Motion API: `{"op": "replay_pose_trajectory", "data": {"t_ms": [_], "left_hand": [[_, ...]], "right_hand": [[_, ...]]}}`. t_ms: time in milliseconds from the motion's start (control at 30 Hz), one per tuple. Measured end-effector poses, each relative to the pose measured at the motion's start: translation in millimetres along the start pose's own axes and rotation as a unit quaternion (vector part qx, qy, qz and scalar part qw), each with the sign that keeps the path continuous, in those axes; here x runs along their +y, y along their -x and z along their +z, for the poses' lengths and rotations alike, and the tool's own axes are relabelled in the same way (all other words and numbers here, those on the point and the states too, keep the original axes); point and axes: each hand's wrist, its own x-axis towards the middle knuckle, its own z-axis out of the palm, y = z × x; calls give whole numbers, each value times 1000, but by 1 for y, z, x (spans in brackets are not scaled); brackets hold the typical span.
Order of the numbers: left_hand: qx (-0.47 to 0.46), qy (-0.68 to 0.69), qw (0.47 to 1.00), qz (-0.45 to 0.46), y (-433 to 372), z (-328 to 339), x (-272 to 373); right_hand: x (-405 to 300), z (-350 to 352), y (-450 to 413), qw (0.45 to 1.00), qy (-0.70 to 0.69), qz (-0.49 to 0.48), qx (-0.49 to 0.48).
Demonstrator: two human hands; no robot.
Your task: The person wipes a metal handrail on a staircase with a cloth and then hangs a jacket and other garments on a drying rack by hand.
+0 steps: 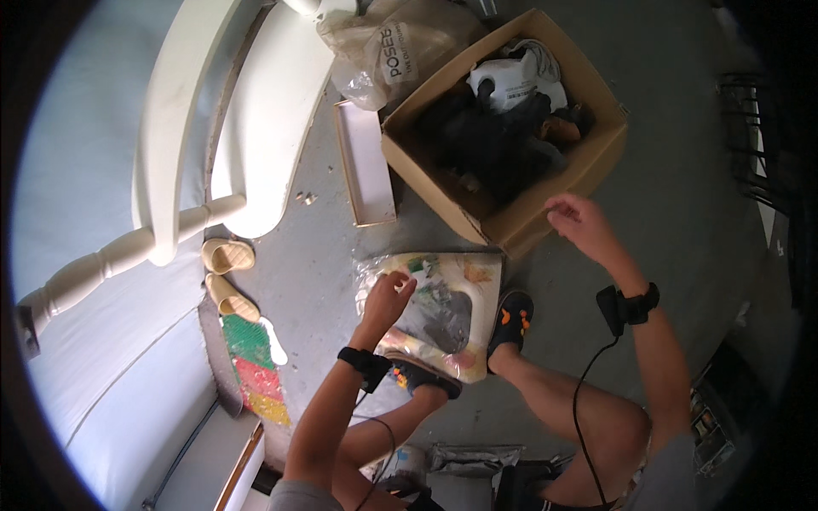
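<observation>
My left hand (390, 297) hovers over or rests at a plastic-wrapped patterned item (482, 319) lying on the floor between my feet; contact cannot be told. Its fingers are curled, and I cannot tell whether they grip the plastic. To the right, my right hand (572, 217) is beside the near right side of an open cardboard box (441, 188), fingers bent, with no clear object in it. Inside the box lie dark items (473, 140) and a white plastic package (511, 83).
A shallow box or lid (367, 166) lies left of the carton, below a clear plastic bag (364, 70). Tan slippers (233, 300), a coloured mat (255, 370) and white turned-post furniture (156, 160) stand at left. A dark rack (748, 140) is at far right.
</observation>
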Motion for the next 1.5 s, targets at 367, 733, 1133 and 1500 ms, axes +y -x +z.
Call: {"op": "replay_pose_trajectory", "data": {"t_ms": [367,733,1133,1500], "left_hand": [[-133,-112,985,-15,158,-50,70],[-68,72,994,34,287,-240,347],[166,132,971,108,502,-431,327],[622,221,697,280,742,-708,418]], "right_hand": [[-73,-43,112,993,35,-25,107],[-50,-10,394,993,-55,79,62],[-409,-48,420,998,-23,-49,38],[-904,36,555,704,24,-707,71]]}}
